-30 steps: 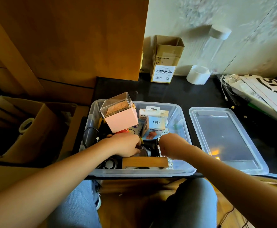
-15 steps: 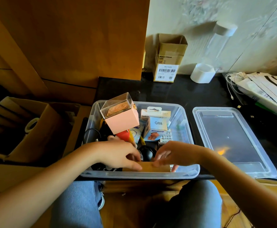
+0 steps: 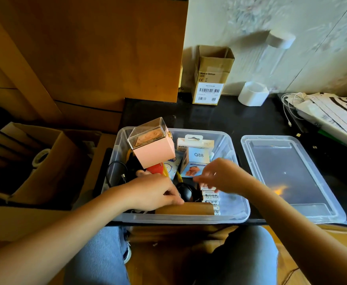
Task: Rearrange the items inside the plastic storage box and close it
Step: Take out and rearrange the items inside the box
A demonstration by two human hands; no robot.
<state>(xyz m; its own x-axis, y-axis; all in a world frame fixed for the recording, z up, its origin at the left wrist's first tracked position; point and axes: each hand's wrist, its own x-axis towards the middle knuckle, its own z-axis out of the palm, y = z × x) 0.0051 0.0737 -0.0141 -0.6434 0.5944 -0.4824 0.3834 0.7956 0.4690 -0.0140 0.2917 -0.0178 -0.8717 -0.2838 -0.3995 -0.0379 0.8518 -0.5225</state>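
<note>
Black desk [image 3: 220,118]: one box [image 3: 238,214], one lid [image 3: 287,175]; left hand [image 3: 154,192] fingers curled, right hand [image 3: 224,175] blurred, perhaps spread.

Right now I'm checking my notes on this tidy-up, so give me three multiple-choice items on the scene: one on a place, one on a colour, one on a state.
1. Where does the clear plastic lid lie?
A. on the storage box
B. on the black tabletop to the box's right
C. in the cardboard carton at the left

2. What colour is the tall box with a clear top at the back left of the clear plastic storage box?
A. pink
B. green
C. black

3. What state is the storage box in?
A. closed
B. open, items inside
C. open, empty

Answers:
1 B: the lid rests flat beside the box, on its right.
2 A: its sides are pink.
3 B: no lid covers it, and both the left hand and the right hand are among the items.
</note>
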